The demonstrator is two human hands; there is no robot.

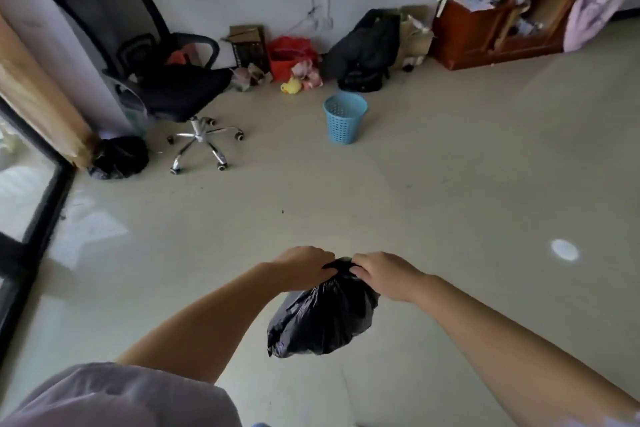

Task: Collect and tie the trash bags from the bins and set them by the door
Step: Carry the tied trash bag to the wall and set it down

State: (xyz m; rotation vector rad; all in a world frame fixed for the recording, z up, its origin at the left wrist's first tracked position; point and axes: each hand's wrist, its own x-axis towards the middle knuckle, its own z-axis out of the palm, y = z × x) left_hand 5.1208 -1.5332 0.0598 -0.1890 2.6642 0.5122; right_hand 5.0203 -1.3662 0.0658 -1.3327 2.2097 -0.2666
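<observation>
Soft daylight from the left glass door (pixel 24 191), blurred, bowed edges.

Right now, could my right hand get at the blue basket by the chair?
Probably not. The right hand grips the black bag's neck with the left hand, and the blue basket stands far off across bare floor.
</observation>
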